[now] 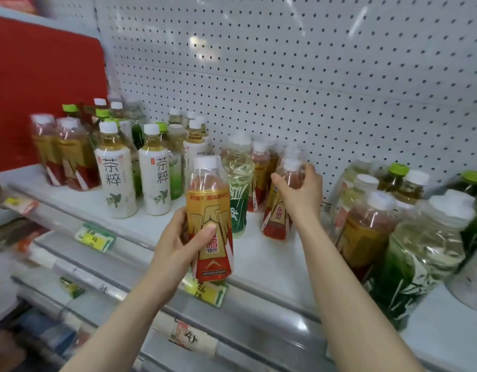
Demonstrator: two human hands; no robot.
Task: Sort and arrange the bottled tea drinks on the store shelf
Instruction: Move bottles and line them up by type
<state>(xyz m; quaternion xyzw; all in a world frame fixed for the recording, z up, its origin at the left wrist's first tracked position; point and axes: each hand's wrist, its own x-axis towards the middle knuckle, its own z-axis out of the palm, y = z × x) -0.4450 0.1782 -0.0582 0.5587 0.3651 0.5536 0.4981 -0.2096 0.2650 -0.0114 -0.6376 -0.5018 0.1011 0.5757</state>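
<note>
**Q:** Pegboard (312, 63) back wall, white shelf (259, 253) in front. What's on it?

**A:** Bottles in loose groups. Centre left: two white-label tea bottles (116, 173), amber liquid showing at the neck, white caps. Behind them, green-cap bottles (71, 110), contents hard to tell. Far left: two red-and-gold bottles (68, 154), reddish-amber liquid. Right side: mixed cluster, a big green-label bottle (420, 253) with pale clear liquid lower right, another gold-label one (366, 229) beside it.

**Q:** Hands?

**A:** Left hand (183, 237) wrapped around a red-and-gold bottle (210, 218), mid-frame, held upright off the front edge of the shelf. Amber liquid nearly to the neck, white cap on. Right hand (299, 191) closed over the shoulder of a second bottle of the same label (277, 218), which tilts on the shelf just right of centre.

**Q:** Between them?

**A:** A green-label bottle (237, 183), pale yellow liquid, standing on the shelf, just beside the tilted one.

**Q:** Below the shelf?

**A:** Yellow price tags (95, 237) on the rail, blurred. Red panel (44, 89) upper left.
</note>
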